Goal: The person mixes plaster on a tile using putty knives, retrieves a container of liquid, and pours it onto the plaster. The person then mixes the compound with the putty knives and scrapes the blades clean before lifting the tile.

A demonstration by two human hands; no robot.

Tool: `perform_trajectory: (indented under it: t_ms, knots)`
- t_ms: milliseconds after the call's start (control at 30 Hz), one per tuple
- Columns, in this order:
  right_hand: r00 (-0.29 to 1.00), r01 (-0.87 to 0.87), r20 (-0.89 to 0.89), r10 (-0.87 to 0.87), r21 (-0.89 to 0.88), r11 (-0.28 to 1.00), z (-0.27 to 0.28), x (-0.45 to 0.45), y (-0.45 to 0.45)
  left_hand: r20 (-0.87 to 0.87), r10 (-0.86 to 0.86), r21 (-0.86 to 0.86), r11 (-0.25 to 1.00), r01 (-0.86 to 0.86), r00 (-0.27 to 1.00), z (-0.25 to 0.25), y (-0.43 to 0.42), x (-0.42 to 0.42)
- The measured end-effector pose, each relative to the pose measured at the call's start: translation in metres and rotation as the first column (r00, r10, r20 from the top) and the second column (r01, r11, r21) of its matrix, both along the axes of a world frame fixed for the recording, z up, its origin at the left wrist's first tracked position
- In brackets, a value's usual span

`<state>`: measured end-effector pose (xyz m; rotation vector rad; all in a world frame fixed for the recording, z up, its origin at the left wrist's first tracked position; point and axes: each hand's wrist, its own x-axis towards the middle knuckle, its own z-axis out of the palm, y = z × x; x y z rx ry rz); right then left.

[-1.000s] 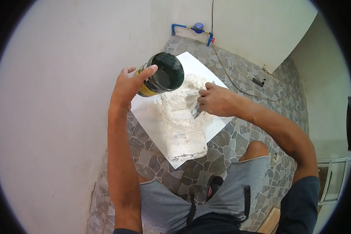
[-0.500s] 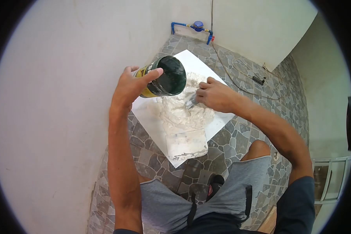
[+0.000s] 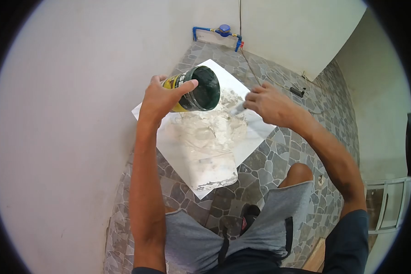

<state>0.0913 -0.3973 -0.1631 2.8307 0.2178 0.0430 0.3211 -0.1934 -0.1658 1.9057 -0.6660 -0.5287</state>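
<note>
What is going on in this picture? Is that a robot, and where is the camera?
No robot here! These are a person's own two bare hands. The camera is worn on their head, looking forward and down, so you see about what they see.

The left hand holds a dark tub, tipped sideways. The right hand holds a tool, too blurry to name. Below is a white board with lumpy white paste and something pale and boxy on it.
</note>
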Motion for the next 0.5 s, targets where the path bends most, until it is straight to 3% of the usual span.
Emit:
perform_trajectory:
  t_ms: [100,233,367,500]
  knots:
    - [0.996,-0.001,0.088,0.002,-0.011,1.000,-0.021,0.017,-0.006,-0.003,0.003,0.012,1.000,-0.003,1.000,-0.001,-0.007,0.001]
    - [0.995,-0.018,-0.104,0.012,-0.052,0.998,-0.053,0.021,0.002,0.034,0.027,-0.015,1.000,-0.027,0.999,-0.007,-0.012,0.002]
    - [0.998,0.009,-0.062,-0.005,0.069,0.998,-0.018,0.021,-0.007,0.068,0.063,-0.034,0.998,-0.061,0.996,-0.011,-0.015,0.005]
    - [0.993,0.082,0.087,-0.077,-0.065,0.994,-0.023,0.039,-0.017,0.085,0.064,-0.009,0.998,-0.064,0.994,-0.005,-0.019,0.000]
